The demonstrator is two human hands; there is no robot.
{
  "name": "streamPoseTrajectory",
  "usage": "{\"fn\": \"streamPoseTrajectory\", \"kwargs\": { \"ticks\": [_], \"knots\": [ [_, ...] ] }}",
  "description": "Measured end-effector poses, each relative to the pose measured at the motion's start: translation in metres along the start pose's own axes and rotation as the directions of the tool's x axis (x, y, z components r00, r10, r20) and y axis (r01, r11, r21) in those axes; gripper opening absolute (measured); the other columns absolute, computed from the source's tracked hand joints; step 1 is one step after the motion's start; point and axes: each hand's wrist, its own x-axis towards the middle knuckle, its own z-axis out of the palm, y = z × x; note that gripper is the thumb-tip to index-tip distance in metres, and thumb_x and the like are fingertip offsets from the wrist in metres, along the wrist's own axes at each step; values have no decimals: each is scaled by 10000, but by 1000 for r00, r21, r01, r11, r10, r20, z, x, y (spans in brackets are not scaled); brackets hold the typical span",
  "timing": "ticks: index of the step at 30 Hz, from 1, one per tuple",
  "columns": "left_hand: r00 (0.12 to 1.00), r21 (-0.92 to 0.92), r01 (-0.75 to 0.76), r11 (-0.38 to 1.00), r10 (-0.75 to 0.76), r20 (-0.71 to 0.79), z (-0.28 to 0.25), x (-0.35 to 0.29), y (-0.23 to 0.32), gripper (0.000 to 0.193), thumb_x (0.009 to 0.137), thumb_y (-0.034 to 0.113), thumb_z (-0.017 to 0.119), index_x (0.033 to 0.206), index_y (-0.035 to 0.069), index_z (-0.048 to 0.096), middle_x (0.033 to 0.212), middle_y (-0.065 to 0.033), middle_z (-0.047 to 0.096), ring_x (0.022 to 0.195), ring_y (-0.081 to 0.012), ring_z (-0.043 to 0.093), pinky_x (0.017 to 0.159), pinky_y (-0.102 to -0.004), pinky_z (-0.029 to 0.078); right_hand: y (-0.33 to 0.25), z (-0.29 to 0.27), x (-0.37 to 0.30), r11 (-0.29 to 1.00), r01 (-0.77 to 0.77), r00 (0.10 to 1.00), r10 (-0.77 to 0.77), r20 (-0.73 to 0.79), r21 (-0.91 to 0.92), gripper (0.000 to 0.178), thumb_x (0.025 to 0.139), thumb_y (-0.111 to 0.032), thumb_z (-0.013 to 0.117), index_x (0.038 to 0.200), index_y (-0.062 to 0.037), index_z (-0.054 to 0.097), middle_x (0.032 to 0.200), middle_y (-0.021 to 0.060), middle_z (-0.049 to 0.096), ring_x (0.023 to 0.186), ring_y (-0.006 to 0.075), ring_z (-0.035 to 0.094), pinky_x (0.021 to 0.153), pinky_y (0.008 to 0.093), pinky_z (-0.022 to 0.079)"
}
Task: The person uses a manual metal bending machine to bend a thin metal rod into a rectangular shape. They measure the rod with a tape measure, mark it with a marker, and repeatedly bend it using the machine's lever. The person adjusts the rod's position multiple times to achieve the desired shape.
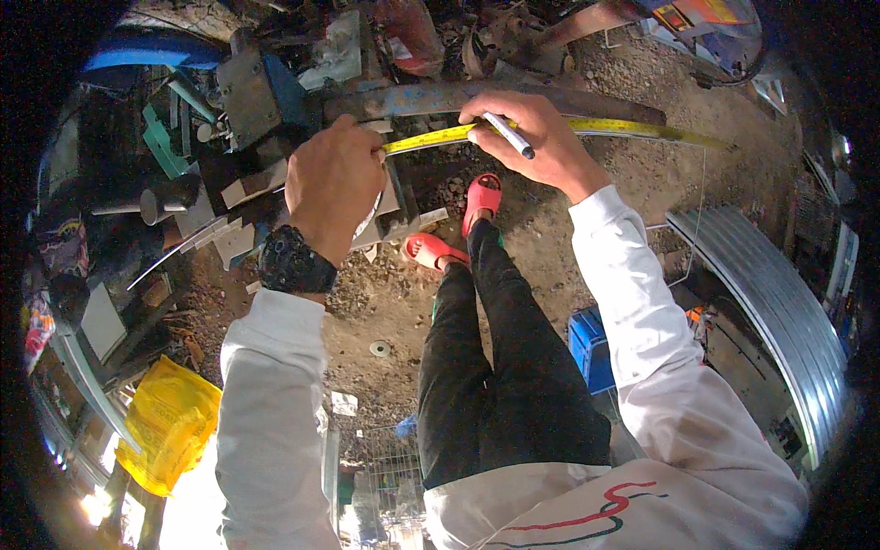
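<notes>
Over the dirt floor: yellow tape measure, long axis left to right, both hands at it.
Left hand: fingers curled, grip hidden. Right hand: fingers pinch white marker slantwise; tape extends rightward beyond.

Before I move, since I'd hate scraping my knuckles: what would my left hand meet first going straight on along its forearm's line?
Your left hand would probably meet the long grey bar first, near its left end; depth is unclear, so it might pass above.
</notes>
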Motion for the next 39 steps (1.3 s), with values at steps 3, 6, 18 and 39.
{"fn": "streamPoseTrajectory", "kwargs": {
  "ticks": [3, 6, 18, 39],
  "knots": [
    [999, -45, -29, 999, 27, -42, 5, 3, -3, 137, 818, 194, 654, 860, 98, 742, 933, -136, 669, 873, -352, 668, 762, -463, 538, -8, 0, -4, 999, 8, 1000, -9, -30, -53, 178, 867, -102, 697, 1028, -43, 651, 964, 119, 700, 887, 292, 680, 771, 366, 523],
    [999, -51, -31, 998, 31, 12, 4, 7, -2, 163, 839, 228, 663, 907, 105, 744, 955, -143, 678, 890, -360, 665, 782, -463, 536, -2, 3, -10, 993, 54, 995, -62, -82, -104, 168, 865, -105, 704, 1016, -48, 658, 967, 119, 703, 889, 304, 683, 764, 372, 528],
    [984, -88, -31, 996, 46, 173, -10, 13, -11, 210, 851, 294, 682, 915, 110, 759, 912, -165, 712, 877, -364, 686, 773, -469, 548, 2, -1, -4, 1000, 6, 1000, -6, 19, -14, 145, 886, -133, 697, 989, -33, 671, 936, 104, 708, 848, 236, 688, 735, 338, 526],
    [979, -24, -129, 991, 132, 157, -2, 17, -8, 211, 886, 240, 616, 999, 99, 725, 966, -176, 689, 911, -376, 660, 814, -474, 531, 1, 2, -7, 996, -88, 996, 88, 1, -10, 167, 880, -150, 716, 1004, -44, 681, 941, 100, 708, 831, 220, 685, 722, 318, 523]
  ]
}}
